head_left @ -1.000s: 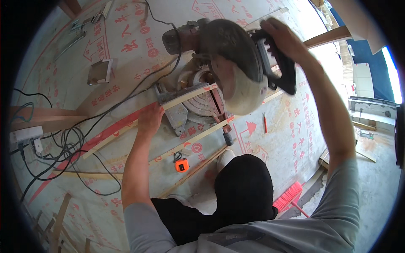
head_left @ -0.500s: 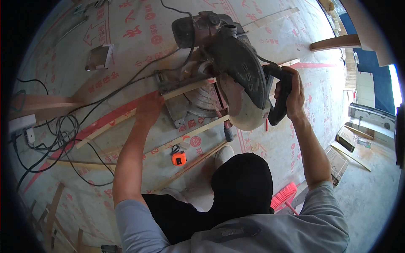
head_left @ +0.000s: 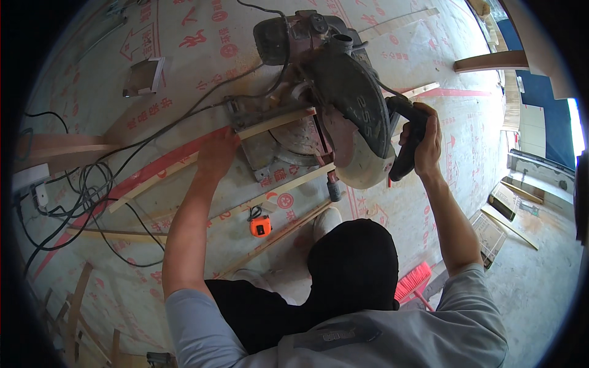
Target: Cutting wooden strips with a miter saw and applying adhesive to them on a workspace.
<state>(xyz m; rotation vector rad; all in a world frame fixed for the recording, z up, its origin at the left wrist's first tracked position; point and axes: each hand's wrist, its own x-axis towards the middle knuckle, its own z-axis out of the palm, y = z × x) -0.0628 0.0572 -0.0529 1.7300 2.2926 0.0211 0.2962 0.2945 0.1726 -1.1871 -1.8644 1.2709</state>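
A grey mitre saw (head_left: pixel 343 104) stands on the sheeted floor ahead of me. My right hand (head_left: pixel 423 141) is closed around its black handle, with the blade guard lowered toward the saw table. My left hand (head_left: pixel 218 153) presses flat on a long thin wooden strip (head_left: pixel 184 165) that lies across the saw table against the fence. An orange tape measure (head_left: pixel 260 227) lies on the floor just below my left forearm.
Black cables (head_left: pixel 80 190) loop at the left beside a white power strip (head_left: pixel 27 181). Loose wooden strips (head_left: pixel 276 233) lie near my knees and at lower left (head_left: pixel 73 306). A red broom head (head_left: pixel 414 282) is at my right. A board (head_left: pixel 491 61) leans at the upper right.
My right hand has pulled the saw head down from its raised position toward the strip. My left hand has stayed on the strip.
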